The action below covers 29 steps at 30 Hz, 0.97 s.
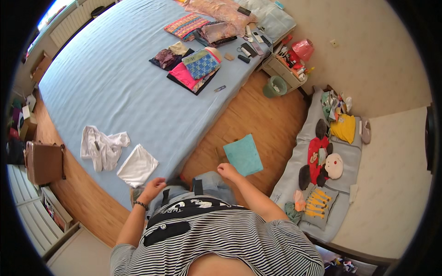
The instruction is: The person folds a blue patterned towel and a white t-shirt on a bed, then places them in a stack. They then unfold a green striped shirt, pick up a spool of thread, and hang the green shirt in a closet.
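My left hand, a dark bracelet at its wrist, hovers by the near edge of the bed, its fingers loosely bent and apart with nothing in them. Nearest to it lies a folded white garment. Beyond that, a crumpled white long-sleeved garment is spread on the sheet, with a small dark item on it. My right hand is in front of my body, its fingers curled closed, and no held thing shows. Past it is a flat teal square cloth; whether hand and cloth touch, I cannot tell.
On the blue bed, folded clothes lie in piles toward the far right. A green bin stands below a cluttered nightstand. To the right, a grey sofa bears plush toys and cushions. A brown suitcase stands left.
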Available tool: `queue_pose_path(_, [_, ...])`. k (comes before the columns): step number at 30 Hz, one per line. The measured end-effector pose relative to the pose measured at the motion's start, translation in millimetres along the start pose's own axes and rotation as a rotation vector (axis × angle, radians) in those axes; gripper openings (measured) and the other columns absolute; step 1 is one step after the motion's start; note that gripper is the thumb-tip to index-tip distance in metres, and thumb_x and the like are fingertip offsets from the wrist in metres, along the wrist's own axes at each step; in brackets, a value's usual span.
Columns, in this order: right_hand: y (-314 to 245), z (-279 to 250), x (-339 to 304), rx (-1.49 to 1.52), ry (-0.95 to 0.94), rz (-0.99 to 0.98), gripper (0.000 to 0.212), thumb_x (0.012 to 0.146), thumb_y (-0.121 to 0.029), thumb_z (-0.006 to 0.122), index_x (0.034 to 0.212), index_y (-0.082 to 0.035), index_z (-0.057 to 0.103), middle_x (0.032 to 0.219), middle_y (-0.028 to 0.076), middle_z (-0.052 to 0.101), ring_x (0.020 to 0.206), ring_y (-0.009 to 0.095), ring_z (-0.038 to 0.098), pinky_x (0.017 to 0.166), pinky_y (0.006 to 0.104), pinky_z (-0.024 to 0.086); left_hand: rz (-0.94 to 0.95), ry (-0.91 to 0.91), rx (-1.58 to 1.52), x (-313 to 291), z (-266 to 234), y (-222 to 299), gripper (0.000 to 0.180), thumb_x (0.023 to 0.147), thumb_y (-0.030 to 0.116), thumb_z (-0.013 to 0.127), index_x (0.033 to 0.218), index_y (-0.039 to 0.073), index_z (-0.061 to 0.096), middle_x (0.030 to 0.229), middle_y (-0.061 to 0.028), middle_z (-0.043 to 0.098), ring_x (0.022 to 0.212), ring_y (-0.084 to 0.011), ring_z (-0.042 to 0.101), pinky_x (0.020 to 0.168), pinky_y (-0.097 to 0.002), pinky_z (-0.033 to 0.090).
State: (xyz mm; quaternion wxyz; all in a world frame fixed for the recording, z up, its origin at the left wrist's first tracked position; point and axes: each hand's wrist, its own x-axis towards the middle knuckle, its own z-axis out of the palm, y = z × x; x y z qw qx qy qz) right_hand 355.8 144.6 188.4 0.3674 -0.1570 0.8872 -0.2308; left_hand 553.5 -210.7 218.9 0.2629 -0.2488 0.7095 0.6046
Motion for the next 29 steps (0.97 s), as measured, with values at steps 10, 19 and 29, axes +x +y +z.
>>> queue_pose_path(10, [-34.3,-94.8,182.5,0.142,-0.122,-0.051,0.021,0.084,-0.023,0.060,0.092,-0.004,0.067,0.078,0.009,0.067,0.068,0.016,0.063,0.057,0.0313,0.049,0.333,-0.631,-0.448,48.7,-9.5,173.6,0.044,0.100,0.026,0.041,0.135,0.000,0.044,0.145,-0.0093,0.036,0.137,-0.0222,0.025,0.113,-0.0327,0.018])
queue_pose_path(19, [-9.3,-206.0,486.8,0.238,0.332,0.009,0.057,0.074,-0.024,0.075,0.121,-0.001,0.051,0.100,0.017,0.064,0.091,0.026,0.062,0.077,0.0362,0.051,-0.140,-0.238,-0.689,164.7,-12.4,271.1,0.038,0.095,0.027,0.052,0.124,0.002,0.056,0.123,-0.0049,0.058,0.116,-0.0161,0.051,0.102,-0.0295,0.035])
queue_pose_path(29, [-78.7,-308.9,598.7,0.151,0.096,0.253,0.084,0.071,-0.032,0.077,0.136,0.000,0.034,0.137,0.021,0.043,0.125,0.036,0.043,0.100,0.0413,0.038,-0.211,0.231,-0.666,332.7,-17.8,294.0,0.030,0.093,0.022,0.055,0.114,0.001,0.061,0.106,-0.0030,0.063,0.097,-0.0121,0.056,0.085,-0.0261,0.043])
